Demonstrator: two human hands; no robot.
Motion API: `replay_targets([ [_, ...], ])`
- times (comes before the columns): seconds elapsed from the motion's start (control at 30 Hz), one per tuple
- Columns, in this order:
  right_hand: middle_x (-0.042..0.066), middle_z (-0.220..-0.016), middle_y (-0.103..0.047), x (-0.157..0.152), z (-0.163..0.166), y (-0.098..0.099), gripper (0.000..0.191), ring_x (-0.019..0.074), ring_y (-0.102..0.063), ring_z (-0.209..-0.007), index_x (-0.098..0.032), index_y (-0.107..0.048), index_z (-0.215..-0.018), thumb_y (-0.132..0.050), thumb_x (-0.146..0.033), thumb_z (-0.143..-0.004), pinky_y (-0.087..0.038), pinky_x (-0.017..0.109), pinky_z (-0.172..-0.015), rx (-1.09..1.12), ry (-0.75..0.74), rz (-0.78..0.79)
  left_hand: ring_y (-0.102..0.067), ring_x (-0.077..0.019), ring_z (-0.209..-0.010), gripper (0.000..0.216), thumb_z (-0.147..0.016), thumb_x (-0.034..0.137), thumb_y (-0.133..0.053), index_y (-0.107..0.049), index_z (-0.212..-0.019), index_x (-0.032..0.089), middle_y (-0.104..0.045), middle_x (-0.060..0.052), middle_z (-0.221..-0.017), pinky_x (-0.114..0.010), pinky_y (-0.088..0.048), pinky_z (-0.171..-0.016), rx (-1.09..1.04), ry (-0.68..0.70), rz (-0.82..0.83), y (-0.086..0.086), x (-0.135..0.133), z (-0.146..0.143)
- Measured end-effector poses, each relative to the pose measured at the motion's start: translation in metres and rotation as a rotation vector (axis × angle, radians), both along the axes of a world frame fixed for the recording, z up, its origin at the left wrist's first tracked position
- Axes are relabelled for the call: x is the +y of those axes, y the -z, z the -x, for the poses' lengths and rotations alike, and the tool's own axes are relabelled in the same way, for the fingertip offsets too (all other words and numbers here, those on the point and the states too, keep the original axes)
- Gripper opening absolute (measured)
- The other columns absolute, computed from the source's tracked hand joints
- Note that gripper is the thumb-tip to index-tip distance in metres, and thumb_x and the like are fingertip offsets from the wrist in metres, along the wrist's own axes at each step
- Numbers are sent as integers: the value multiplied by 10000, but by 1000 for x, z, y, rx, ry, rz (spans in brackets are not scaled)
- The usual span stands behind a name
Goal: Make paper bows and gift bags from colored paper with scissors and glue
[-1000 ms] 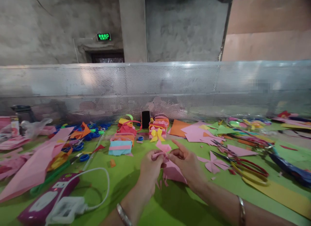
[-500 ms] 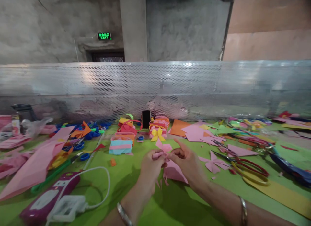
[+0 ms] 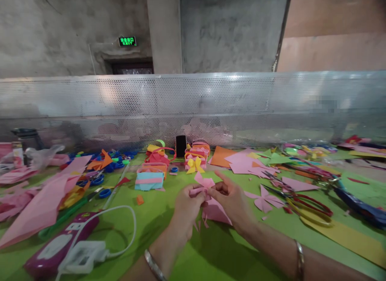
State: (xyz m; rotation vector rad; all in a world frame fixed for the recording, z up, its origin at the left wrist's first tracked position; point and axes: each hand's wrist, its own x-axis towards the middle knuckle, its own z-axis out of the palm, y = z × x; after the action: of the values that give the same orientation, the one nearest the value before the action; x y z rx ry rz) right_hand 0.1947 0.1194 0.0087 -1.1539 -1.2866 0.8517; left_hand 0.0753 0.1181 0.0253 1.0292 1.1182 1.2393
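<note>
A small pink paper piece (image 3: 205, 182), folded or cut with pointed ends, is held between both hands over the green tabletop (image 3: 169, 232). My left hand (image 3: 187, 204) is closed on its left side, thumb on top, with a folded bit showing. My right hand (image 3: 233, 202) pinches the other side near the middle, its index finger stretched out. My fingers hide the paper's centre. Just beneath lies a larger pink paper sheet (image 3: 216, 213) with thin scraps beside it. To the right rests a pink paper bow shape (image 3: 264, 200).
Scissors with red and yellow handles (image 3: 313, 214) lie at right on yellow paper (image 3: 352, 238). A purple power strip (image 3: 63, 244) with a white charger (image 3: 86, 255) sits at left. Small paper bags (image 3: 149, 181), a phone (image 3: 181, 146) and a perforated metal screen (image 3: 169, 104) stand behind.
The view has shifted very slightly. Both hands keep their hold on the pink paper in nearly the same place, with only tiny finger movement.
</note>
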Motion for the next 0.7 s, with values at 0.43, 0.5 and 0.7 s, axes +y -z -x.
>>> replay_targets([
  [0.43, -22, -658, -618, -3, 0, -3, 656, 155, -571, -632, -146, -449, -1327, -616, -250, -700, -448, 283, -637, 4, -5, 17, -557, -103, -551, 77, -671, 183, -627, -638, -734, 140, -635, -14, -629, -223, -444, -545, 55, 22, 7, 0, 0, 1],
  [0.5, -24, -662, -617, -2, 0, -2, 645, 153, -567, -634, -147, -460, -1315, -613, -251, -697, -446, 284, -643, 3, -14, 21, -537, -92, -532, 49, -656, 175, -619, -623, -693, 143, -624, -4, -606, -213, -424, -531, 36, 37, 7, 2, 1, 1],
  [0.7, -28, -675, -601, -3, 0, -2, 579, 145, -542, -645, -136, -520, -1237, -609, -246, -675, -428, 279, -643, 66, -63, 28, -458, -59, -457, 52, -597, 147, -624, -573, -585, 152, -546, 43, -511, -188, -376, -483, -86, 88, 64, 1, 2, 3],
])
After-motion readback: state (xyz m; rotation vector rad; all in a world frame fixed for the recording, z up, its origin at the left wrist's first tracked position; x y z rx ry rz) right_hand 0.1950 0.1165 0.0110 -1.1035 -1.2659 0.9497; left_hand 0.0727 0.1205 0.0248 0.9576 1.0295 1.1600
